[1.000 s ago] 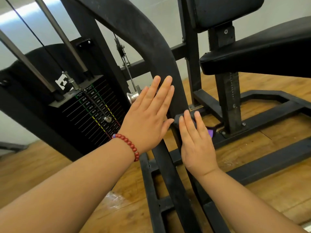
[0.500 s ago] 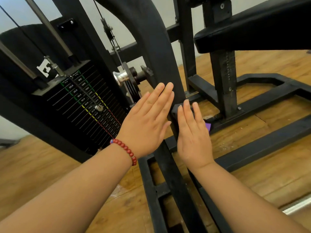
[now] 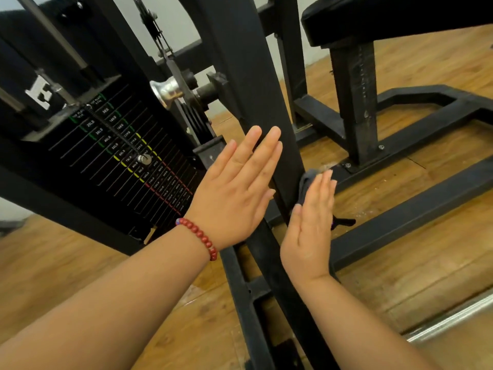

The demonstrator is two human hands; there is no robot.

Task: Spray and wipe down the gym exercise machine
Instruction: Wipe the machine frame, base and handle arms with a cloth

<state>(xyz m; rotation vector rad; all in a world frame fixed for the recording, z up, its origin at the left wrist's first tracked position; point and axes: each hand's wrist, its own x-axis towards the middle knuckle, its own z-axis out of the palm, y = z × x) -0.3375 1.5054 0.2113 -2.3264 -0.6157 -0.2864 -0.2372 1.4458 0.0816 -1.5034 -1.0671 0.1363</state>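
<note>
Above wooden floor [image 3: 426, 257]: black machine upright [image 3: 256, 97]. Bracing it with flat, straight-fingered left hand [image 3: 234, 188]; pressing dark cloth [image 3: 306, 182] to its right face under flat right hand [image 3: 310, 228]. Wiping likely midway; pad [image 3: 400, 20], base rails [image 3: 413, 214] seemingly left.

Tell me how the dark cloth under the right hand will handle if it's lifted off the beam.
Likely floppy: the dark cloth bunches in soft folds against the black beam. Probably light: the right hand pins it with flat fingers alone. It may drop once that pressure goes.
</note>
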